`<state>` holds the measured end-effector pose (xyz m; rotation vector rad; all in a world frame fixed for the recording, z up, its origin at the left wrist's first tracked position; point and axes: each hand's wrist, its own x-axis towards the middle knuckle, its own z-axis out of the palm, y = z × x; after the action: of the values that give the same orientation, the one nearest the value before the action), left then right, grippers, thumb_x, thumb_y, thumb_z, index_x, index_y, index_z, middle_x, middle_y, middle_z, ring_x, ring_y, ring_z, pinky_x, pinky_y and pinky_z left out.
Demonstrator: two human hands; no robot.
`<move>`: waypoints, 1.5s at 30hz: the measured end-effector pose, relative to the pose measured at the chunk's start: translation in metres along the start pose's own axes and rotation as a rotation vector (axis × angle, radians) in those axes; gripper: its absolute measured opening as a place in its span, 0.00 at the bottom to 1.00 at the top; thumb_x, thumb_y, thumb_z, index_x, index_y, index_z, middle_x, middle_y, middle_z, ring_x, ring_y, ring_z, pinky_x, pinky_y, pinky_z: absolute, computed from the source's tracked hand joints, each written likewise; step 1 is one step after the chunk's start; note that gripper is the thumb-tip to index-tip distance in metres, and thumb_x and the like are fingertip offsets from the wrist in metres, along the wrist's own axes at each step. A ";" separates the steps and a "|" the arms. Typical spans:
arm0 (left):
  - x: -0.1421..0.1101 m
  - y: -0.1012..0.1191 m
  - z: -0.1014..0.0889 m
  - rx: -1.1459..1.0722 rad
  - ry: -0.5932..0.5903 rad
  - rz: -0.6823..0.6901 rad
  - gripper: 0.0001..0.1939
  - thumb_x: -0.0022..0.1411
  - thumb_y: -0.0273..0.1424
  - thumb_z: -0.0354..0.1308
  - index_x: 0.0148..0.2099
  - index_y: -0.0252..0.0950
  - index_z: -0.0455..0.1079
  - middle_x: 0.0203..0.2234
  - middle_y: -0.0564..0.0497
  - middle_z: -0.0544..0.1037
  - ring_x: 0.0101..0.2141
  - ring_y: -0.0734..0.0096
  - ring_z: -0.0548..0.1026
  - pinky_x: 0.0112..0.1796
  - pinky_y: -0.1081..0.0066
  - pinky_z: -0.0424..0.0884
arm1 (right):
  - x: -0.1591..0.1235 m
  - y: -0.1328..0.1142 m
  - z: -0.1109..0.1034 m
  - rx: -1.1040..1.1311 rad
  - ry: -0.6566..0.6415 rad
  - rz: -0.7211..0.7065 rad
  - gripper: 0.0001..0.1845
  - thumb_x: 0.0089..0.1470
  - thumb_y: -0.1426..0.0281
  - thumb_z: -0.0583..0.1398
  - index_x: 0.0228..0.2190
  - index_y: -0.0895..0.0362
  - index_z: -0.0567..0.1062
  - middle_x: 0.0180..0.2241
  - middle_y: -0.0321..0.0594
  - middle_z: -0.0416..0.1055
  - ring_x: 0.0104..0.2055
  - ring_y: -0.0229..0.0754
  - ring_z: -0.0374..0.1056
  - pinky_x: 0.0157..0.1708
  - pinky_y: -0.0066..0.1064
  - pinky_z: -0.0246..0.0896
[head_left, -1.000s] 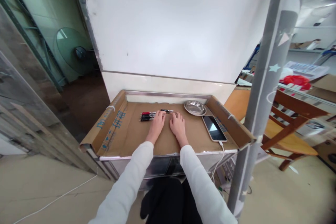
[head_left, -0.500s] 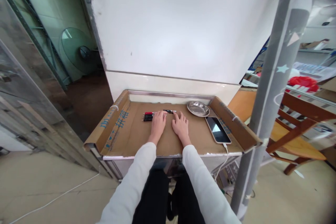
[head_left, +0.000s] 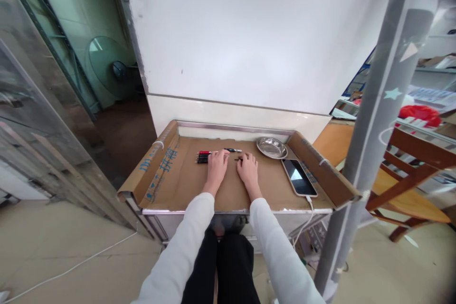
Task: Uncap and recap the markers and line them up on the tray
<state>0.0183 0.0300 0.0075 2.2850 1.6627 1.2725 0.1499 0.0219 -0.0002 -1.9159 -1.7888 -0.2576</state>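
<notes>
Several black pens and a red-barrelled pen lie side by side on the cardboard. My left hand covers their right ends, its fingers bent and closed over them. Just beyond its fingertips lies a single black-and-silver pen, roughly crosswise to me. My right hand rests to the right of it, fingers curled. A small, thin dark piece sticks out at the right fingertips; its kind is too small to make out.
A round steel dish stands at the back right. Nearer is a phone with a white cable running off the front edge. Cardboard side walls flank the work surface; a grey post rises at the right.
My right hand has drawn slightly back and away from the single pen, and a small dark piece now shows at its fingertips. My left hand stays over the pens. The view has shifted slightly.
</notes>
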 end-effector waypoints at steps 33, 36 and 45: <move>0.002 0.002 0.016 -0.288 -0.119 0.144 0.19 0.60 0.17 0.41 0.50 0.36 0.62 0.44 0.46 0.73 0.46 0.69 0.71 0.48 0.64 0.68 | 0.001 0.000 -0.013 0.164 -0.009 -0.140 0.13 0.58 0.73 0.49 0.39 0.54 0.72 0.38 0.40 0.73 0.42 0.42 0.64 0.42 0.31 0.51; 0.002 0.006 0.026 -0.189 -0.200 0.141 0.29 0.55 0.13 0.38 0.58 0.33 0.55 0.53 0.41 0.67 0.52 0.66 0.68 0.52 0.62 0.65 | 0.000 0.000 -0.013 0.078 0.061 -0.001 0.12 0.58 0.72 0.49 0.37 0.54 0.72 0.37 0.41 0.72 0.41 0.43 0.63 0.41 0.33 0.48; 0.025 0.011 0.048 0.059 -0.137 0.134 0.22 0.57 0.17 0.43 0.54 0.28 0.60 0.53 0.35 0.66 0.57 0.57 0.60 0.54 0.55 0.57 | 0.000 0.000 -0.015 0.067 0.079 0.196 0.13 0.59 0.70 0.48 0.38 0.56 0.71 0.37 0.45 0.71 0.40 0.44 0.63 0.39 0.33 0.46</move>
<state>0.0590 0.0651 -0.0051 2.4928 1.5474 1.0740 0.1524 0.0145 0.0123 -1.9874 -1.5274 -0.1986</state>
